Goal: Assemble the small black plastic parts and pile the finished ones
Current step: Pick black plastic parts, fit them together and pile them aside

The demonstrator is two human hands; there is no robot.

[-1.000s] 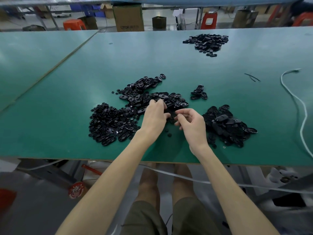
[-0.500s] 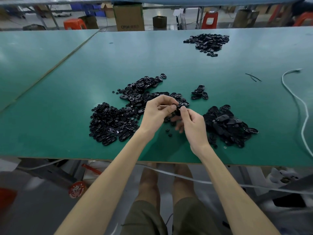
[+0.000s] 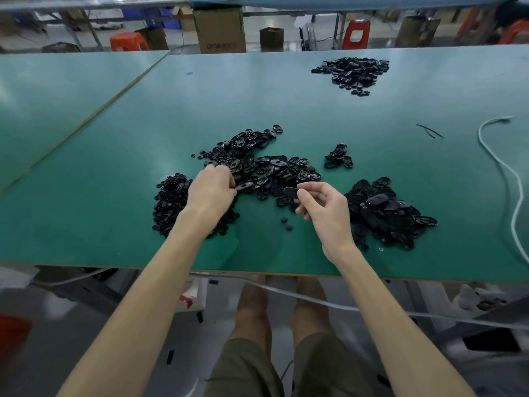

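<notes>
Green matting covers the surface (image 3: 114, 224); beyond its far edge a box (image 3: 219, 30) and a red stool (image 3: 128, 41) are seen on the floor. Reckoned from the hands, black parts are heaped in a middle pile (image 3: 274, 167) at 12 o'clock, a left pile (image 3: 171, 199) of smaller pieces at 9 o'clock, a right pile (image 3: 383, 213) at 3 o'clock and a far pile (image 3: 355, 71) at 1 o'clock, well apart. A small cluster (image 3: 337, 157) lies between the middle and right piles, and two loose bits (image 3: 286, 223) lie between the wrists. A white cable (image 3: 512, 196) is trailed along the right side, with thin black strips (image 3: 429, 130) near it. The left pile is partly hidden by the left forearm.

The left hand (image 3: 210, 193) is laid on the middle pile's near-left edge, its grip curled into the parts; whether anything is clamped cannot be told. The right hand (image 3: 326, 207) is held at the pile's near edge, its grip pinched by thumb and forefinger on one oval part (image 3: 290, 191), the other fingers loosely curled.
</notes>
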